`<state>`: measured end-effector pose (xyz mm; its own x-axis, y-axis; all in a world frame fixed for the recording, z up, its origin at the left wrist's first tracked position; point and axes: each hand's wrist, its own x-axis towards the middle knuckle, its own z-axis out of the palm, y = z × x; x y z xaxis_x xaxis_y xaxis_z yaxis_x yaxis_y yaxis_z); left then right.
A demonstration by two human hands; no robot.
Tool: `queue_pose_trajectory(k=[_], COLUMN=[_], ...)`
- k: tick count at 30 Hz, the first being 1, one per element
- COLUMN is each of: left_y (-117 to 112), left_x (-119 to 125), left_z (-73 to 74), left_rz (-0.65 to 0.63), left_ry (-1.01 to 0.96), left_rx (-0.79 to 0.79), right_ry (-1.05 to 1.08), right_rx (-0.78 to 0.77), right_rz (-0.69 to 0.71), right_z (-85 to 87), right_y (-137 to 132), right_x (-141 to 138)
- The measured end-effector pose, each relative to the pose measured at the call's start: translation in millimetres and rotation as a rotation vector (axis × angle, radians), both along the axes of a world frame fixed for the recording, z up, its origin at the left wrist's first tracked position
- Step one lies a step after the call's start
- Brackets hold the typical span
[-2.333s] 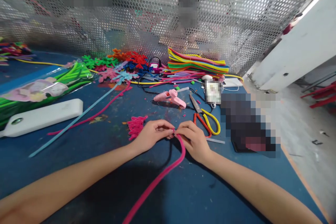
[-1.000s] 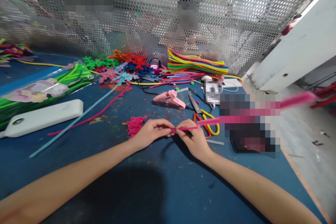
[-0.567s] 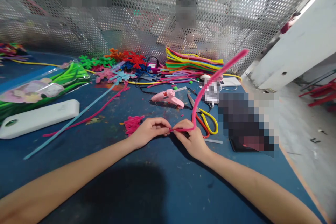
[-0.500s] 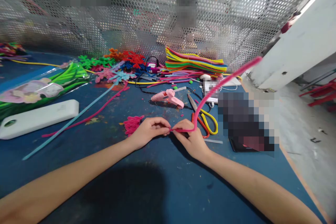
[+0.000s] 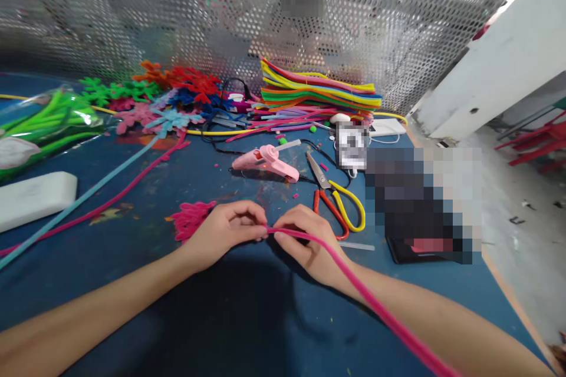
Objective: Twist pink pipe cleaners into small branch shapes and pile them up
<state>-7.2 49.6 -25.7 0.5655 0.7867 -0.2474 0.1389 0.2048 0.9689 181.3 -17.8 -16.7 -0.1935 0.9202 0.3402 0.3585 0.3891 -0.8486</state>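
My left hand (image 5: pixel 227 232) and my right hand (image 5: pixel 307 241) meet over the blue table (image 5: pixel 186 318), both pinched on one end of a long pink pipe cleaner (image 5: pixel 354 285). Its free length trails back over my right wrist toward the lower right. A finished pink pipe-cleaner shape (image 5: pixel 190 218) lies just left of my left hand.
Red-and-yellow scissors (image 5: pixel 338 206) and a pink glue gun (image 5: pixel 265 162) lie just beyond my hands. Stacked coloured pipe cleaners (image 5: pixel 318 91), coloured snowflake shapes (image 5: pixel 168 88), a green bundle in plastic (image 5: pixel 48 123) and a white box (image 5: pixel 30 197) sit farther off. Perforated metal screens the back.
The pipe cleaner's free end, which stuck up and to the right, has swung down toward me over my right forearm. The view has shifted down and right; both hands stay pinched together.
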Motion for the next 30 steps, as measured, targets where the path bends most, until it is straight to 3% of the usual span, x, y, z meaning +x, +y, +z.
queue_pose_trajectory(k=[4,10,30], left_y=[3,3,7], left_x=[-1,-3,-4], left_z=[-3.7,5.7,5.7], left_rz=[-0.008,-0.081,-0.133], left_ry=[0.002,0.039,0.069], left_rx=[-0.007,-0.058,0.059], right_ry=[0.023,0.027,0.101], right_rx=[-0.015,-0.076,-0.074], right_rz=[0.034,0.048,0.057], right_z=[-3.9,-3.6,-9.5], right_y=[2,3,3], right_x=[2,4,4])
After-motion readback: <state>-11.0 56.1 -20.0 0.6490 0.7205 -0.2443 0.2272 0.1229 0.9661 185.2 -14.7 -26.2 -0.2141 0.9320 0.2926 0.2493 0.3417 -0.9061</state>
